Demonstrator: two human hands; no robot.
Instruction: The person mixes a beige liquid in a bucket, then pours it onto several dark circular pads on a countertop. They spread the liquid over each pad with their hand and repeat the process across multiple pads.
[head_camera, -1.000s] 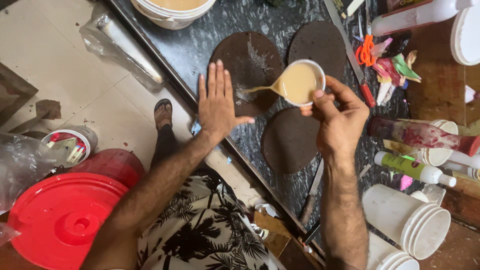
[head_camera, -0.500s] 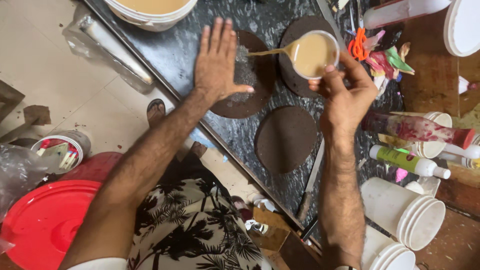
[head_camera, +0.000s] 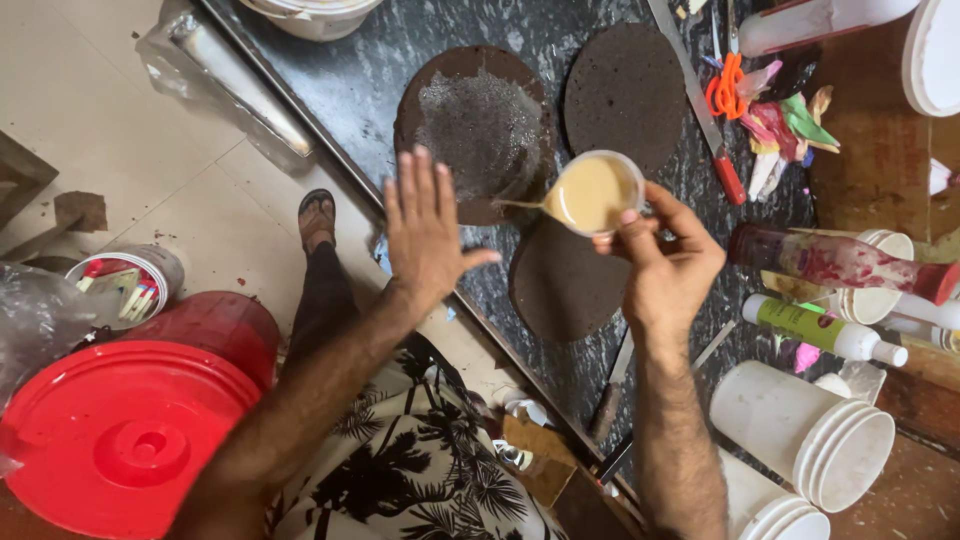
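The right hand (head_camera: 668, 268) gripped a small cup (head_camera: 596, 192) of beige liquid, partly hiding one of three dark cake rounds (head_camera: 480, 125). The left hand (head_camera: 425, 232) hovered, spread wide.

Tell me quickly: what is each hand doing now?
Left hand: open, fingers spread, holding nothing.
Right hand: closed on a tilted cup of tan liquid.

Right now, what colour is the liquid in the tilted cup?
Light tan, creamy, in the cup held by the right hand; head view.

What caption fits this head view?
Right hand tips a cup of tan liquid over a dark cake round; left hand hovers open.
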